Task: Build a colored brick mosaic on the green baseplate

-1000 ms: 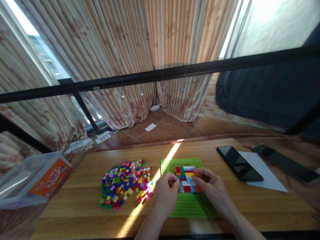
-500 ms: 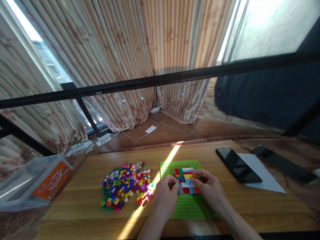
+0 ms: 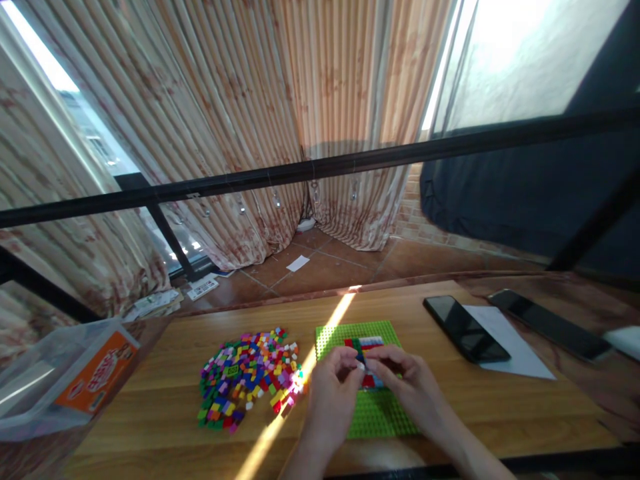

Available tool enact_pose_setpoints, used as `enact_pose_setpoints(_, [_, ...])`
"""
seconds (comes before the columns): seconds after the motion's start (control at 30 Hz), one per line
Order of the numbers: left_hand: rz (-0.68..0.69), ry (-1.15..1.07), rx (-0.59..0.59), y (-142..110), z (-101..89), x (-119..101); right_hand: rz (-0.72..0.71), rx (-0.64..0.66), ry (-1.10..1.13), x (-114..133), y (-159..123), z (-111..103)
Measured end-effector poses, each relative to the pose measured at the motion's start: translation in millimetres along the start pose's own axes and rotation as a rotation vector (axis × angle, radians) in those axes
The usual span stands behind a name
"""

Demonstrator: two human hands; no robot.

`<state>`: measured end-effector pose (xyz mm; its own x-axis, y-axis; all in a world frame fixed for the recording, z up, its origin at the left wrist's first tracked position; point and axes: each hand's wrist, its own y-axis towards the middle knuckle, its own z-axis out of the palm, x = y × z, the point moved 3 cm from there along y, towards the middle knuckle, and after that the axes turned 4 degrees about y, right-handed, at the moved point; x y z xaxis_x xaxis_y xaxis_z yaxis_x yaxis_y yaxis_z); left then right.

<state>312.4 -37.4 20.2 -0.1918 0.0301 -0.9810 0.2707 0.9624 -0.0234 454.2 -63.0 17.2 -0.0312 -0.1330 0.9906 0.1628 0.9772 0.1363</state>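
Observation:
A green studded baseplate (image 3: 383,417) lies on the wooden table, bearing a patch of toy bricks (image 3: 371,342) in red, green, white, blue and other colours. Over the patch, my left hand (image 3: 334,390) pinches a small white toy brick (image 3: 361,366) between thumb and fingertips. Close beside it, my right hand (image 3: 415,381) has its thumb and fingers drawn together, the tips almost meeting the left ones. Whatever those right fingertips may hold is too small to make out. Both hands cover much of the brick patch.
Left of the baseplate spreads a pile of loose toy bricks (image 3: 255,363). A clear plastic box (image 3: 35,393) with an orange label stands at the far left. On the right are a black phone (image 3: 465,327), a white paper sheet (image 3: 525,353) and a second dark phone-like device (image 3: 547,323).
My right hand has moved left across the brick patch until its fingertips are near my left hand's. A white brick now shows in the left fingertips. The view has shifted slightly.

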Motion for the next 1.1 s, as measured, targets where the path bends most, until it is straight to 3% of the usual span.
enact_pose_setpoints(0.27, [-0.018,-0.027,0.016,-0.2,7.2,1.8,-0.069,0.044,-0.121,4.1,-3.8,3.1])
enact_pose_setpoints(0.43, [-0.009,0.006,-0.021,1.9,4.0,2.6,-0.071,-0.052,-0.321,3.3,0.6,-19.4])
enact_pose_setpoints(0.57, [-0.024,0.182,-0.095,4.8,-8.4,1.3,-0.048,-0.115,-0.481,-3.4,4.1,-38.0])
enact_pose_setpoints(0.77, [-0.072,0.406,-0.137,4.7,-16.5,3.6,-0.060,0.011,-0.575,-8.7,3.2,-27.9])
enact_pose_setpoints(1.1, [-0.059,0.456,-0.068,1.9,-12.6,4.0,-0.077,-0.017,-0.640,-10.8,4.1,-24.7])
